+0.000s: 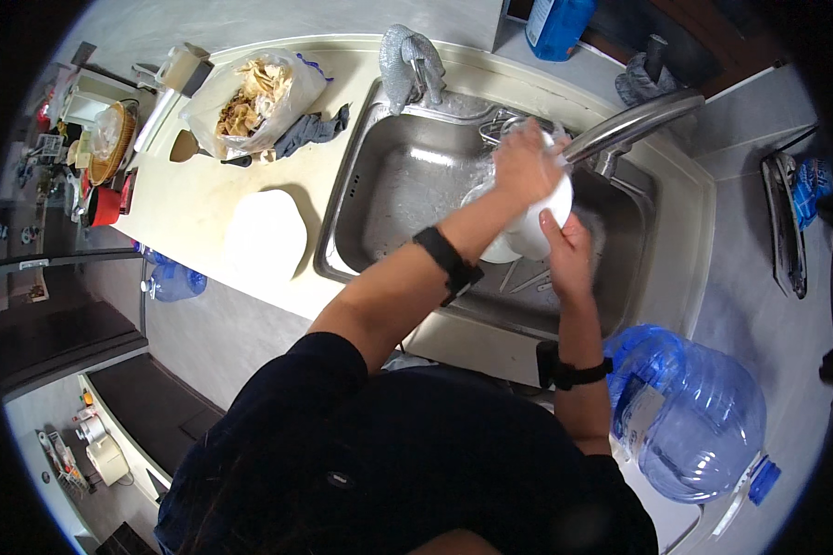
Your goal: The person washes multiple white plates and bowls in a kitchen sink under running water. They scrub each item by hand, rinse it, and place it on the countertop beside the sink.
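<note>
Over the steel sink, my right hand [570, 253] grips a white dish [561, 200] by its lower edge, the thumb on the near face. The dish is tilted beneath the end of the chrome faucet [632, 125]. My left hand [526, 165] lies against the dish's upper part; its fingers are blurred, and their hold is unclear. Splashing water shows around that hand. More white dishware [500, 251] is partly hidden behind my hands. Thin utensils [527, 283], some like chopsticks, lie on the sink [402, 187] floor.
Left of the sink, a white plate or stack [267, 232] sits on the counter [173, 201]. Farther back are an open plastic bag of food scraps [264, 104], a dark cloth [312, 132] and a spatula [191, 147]. A large blue water bottle [694, 416] stands right of me.
</note>
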Available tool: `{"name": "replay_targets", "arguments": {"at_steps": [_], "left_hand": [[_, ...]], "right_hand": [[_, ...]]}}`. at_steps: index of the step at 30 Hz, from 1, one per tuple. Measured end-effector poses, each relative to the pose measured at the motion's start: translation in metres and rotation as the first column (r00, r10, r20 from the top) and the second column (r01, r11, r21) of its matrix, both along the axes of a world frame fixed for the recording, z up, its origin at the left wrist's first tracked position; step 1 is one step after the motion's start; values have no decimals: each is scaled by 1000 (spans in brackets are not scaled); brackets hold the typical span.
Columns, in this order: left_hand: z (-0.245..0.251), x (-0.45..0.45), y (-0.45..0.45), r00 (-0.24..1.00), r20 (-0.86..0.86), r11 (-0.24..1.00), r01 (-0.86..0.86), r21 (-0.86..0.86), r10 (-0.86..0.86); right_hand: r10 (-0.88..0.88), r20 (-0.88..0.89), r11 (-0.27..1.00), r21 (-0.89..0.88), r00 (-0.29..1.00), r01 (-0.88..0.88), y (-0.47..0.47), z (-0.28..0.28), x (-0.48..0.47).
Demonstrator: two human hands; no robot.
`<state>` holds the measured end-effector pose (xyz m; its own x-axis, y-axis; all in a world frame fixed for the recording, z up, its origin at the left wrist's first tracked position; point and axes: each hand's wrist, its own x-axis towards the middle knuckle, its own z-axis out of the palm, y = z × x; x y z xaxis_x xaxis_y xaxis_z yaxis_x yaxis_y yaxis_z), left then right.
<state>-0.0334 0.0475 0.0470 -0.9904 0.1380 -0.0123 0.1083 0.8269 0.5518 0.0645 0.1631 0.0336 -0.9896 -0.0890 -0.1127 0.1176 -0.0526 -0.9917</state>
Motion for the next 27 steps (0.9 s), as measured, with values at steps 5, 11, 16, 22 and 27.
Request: {"name": "replay_targets", "arguments": {"at_steps": [5, 11, 16, 22, 27], "left_hand": [[22, 17, 12, 989, -62, 990, -132, 46, 135], [-36, -27, -9, 997, -7, 990, -71, 119, 72], [-58, 1, -8, 986, -158, 882, 30, 471, 50], [-22, 69, -16, 873, -484, 963, 176, 205, -57], [-46, 92, -40, 897, -439, 980, 32, 198, 59]], "right_hand": [[89, -27, 996, -15, 996, -89, 2, 0, -12], [-42, -30, 987, 152, 999, 46, -13, -2, -21], [-171, 213, 972, -124, 962, 200, -29, -10, -32], [-279, 381, 804, -410, 881, 432, -25, -7, -44], [-232, 377, 757, -509, 897, 409, -29, -3, -33]]}}
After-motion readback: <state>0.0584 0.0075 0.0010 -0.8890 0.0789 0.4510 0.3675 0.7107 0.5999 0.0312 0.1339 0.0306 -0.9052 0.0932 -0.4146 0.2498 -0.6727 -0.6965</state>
